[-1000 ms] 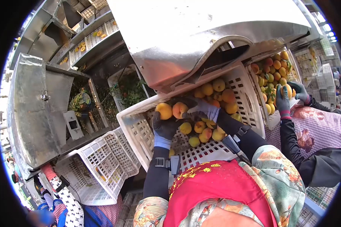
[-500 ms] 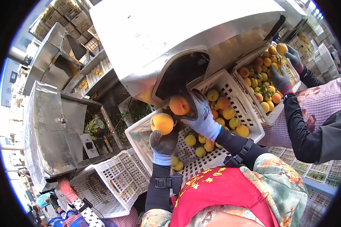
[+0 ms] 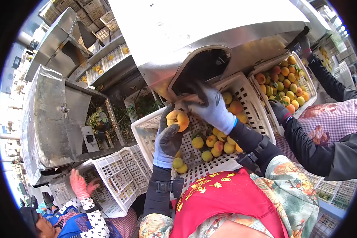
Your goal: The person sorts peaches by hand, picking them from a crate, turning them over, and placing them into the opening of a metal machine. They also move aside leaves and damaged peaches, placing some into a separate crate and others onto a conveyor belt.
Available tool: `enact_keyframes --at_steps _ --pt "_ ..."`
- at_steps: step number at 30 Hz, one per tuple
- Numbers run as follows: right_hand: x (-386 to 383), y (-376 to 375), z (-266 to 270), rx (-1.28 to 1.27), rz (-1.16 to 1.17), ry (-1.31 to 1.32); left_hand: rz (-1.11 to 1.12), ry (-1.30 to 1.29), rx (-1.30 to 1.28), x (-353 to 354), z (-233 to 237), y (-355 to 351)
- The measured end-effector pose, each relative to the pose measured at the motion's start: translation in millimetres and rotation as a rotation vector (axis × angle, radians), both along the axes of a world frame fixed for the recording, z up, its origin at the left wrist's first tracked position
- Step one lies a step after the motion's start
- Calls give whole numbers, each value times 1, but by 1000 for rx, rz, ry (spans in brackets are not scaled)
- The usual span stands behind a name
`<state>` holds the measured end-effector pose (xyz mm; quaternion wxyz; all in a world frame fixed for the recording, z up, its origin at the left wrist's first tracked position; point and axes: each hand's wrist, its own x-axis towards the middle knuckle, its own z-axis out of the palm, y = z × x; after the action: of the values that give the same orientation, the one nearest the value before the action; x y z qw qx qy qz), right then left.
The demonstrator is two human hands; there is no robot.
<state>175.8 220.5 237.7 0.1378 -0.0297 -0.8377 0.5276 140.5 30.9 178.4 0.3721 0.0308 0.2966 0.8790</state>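
Observation:
Over the left part of a white perforated crate (image 3: 150, 131), my left hand (image 3: 167, 139), in a grey and blue glove, is closed around a yellow-orange peach (image 3: 178, 120). My right hand (image 3: 212, 108), gloved the same way, is at the dark opening (image 3: 204, 67) of the metal machine. Its fingers are spread and smeared by motion, and no fruit shows in them. Beneath both hands, peaches (image 3: 217, 146) lie in the crate.
At the right, a co-worker's gloved hand (image 3: 280, 110) rests by a second crate (image 3: 314, 95) full of peaches. Lower left, another person's pink-gloved hand (image 3: 79, 185) is over a white crate (image 3: 117, 186). A metal machine (image 3: 47, 119) stands at the left.
The peach by my right hand is gone from it, and its fingers have spread. My left hand has turned its peach, showing its stem side. The right co-worker's hands have moved apart.

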Motion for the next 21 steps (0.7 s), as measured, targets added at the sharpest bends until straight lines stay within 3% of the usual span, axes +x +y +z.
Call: enact_keyframes --at_steps 3,5,8,10,12,14,16,18,19,20,21 --pt "34 -33 -32 42 172 87 -184 72 -44 -6 4 -7" --pt "39 -40 -34 338 50 155 -196 101 -92 -7 9 1" --pt "37 -38 -24 348 -53 172 -230 111 -132 -1 23 10" --pt "31 -33 -36 275 -120 224 25 -9 0 0 -5 18" --pt "24 -22 -37 217 -184 277 42 -1 57 3 -17 17" --pt "16 -12 -34 318 -249 238 -42 -46 -389 0 -68 6" --pt "3 -7 -32 389 -280 244 -154 151 -766 10 -115 4" --pt "-16 -1 -40 456 -338 224 -254 431 -1052 27 -142 5" --pt "-33 6 -54 460 -355 269 -372 736 -1215 30 -173 3" --pt "-59 21 -71 581 -348 318 -385 688 -1219 39 -176 6" --pt "-80 34 -88 695 -328 364 -642 873 -1263 42 -175 16"
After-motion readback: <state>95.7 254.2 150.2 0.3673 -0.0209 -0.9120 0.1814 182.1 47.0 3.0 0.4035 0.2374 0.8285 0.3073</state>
